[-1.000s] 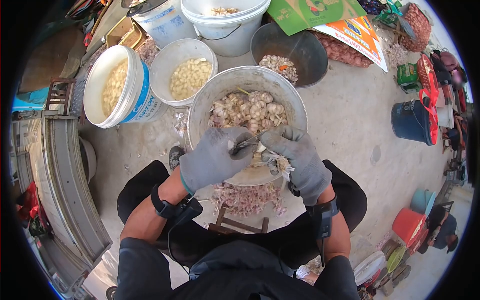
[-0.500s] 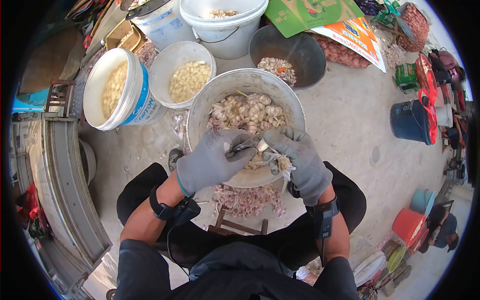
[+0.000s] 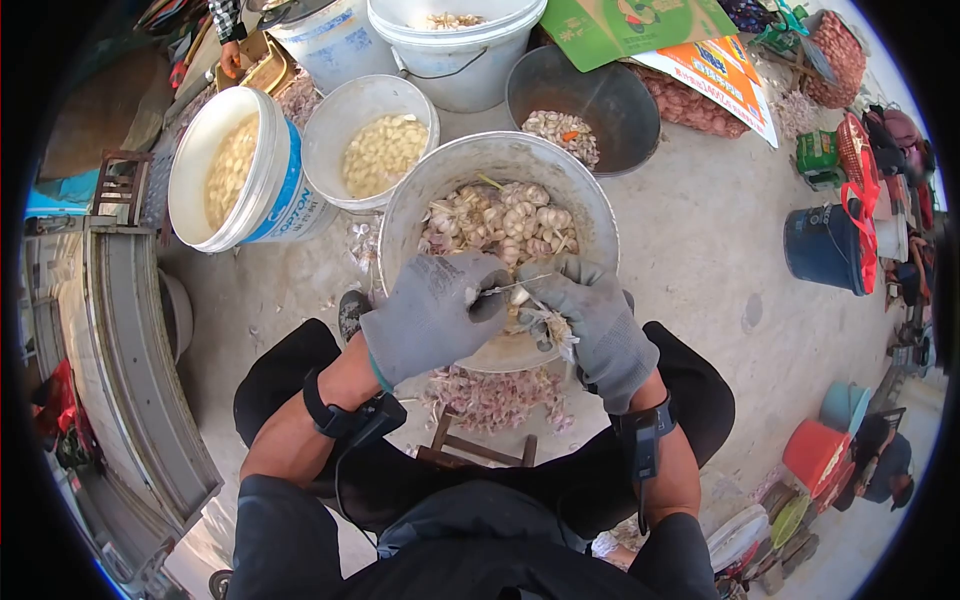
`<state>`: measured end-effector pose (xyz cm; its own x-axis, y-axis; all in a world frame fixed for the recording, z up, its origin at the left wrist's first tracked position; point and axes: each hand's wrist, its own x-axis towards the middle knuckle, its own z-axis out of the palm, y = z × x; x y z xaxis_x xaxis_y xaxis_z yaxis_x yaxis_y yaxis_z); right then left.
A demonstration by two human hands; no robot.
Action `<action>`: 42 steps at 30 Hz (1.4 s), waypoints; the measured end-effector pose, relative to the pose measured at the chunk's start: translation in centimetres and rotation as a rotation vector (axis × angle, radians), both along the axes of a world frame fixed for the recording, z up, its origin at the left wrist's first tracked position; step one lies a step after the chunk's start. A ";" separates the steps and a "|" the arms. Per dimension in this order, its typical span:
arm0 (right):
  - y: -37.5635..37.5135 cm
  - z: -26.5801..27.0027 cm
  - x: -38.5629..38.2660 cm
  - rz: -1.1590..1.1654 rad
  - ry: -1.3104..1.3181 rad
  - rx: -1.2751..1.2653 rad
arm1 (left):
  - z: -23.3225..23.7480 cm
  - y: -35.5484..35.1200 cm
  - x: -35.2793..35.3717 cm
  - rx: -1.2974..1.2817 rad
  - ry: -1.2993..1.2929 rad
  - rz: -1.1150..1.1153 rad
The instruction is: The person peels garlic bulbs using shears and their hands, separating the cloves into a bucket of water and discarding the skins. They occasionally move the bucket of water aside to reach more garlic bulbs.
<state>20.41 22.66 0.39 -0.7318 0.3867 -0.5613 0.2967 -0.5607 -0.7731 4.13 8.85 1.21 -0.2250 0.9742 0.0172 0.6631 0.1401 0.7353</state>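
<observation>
My left hand (image 3: 435,308), in a grey glove, is closed around a small knife (image 3: 512,286) whose thin blade points right toward my other hand. In my right hand (image 3: 598,330), gloved too, is a partly peeled garlic bulb (image 3: 556,333). Its papery skin hangs down and a white clove shows near the blade. Both hands are over the near side of a large white bucket (image 3: 452,172) with whole garlic bulbs (image 3: 520,215) inside. My fingers partly cover the knife and the bulb.
Past the bucket stand a white tub of peeled cloves (image 3: 385,155), a tilted pail of cloves (image 3: 228,170) and a dark basin (image 3: 630,130). Garlic skins (image 3: 495,400) lie below the bucket, by a wooden stool (image 3: 475,450). Another person's hand (image 3: 231,58) is at upper left.
The knife blade has turned flatter at the garlic bulb, and my left fingers have shifted around its handle. Another person's arm has come into view at upper left. The view has shifted slightly.
</observation>
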 end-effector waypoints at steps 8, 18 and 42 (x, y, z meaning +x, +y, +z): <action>0.1 0.7 -0.1 0.044 0.054 0.031 | 0.2 0.2 -0.1 -0.064 -0.222 0.128; 0.3 1.4 0.3 0.080 0.054 0.054 | 1.3 0.2 0.0 -0.157 -0.582 0.255; 0.2 0.6 0.2 0.013 0.066 0.000 | 1.2 -0.1 0.0 -0.271 -0.520 0.222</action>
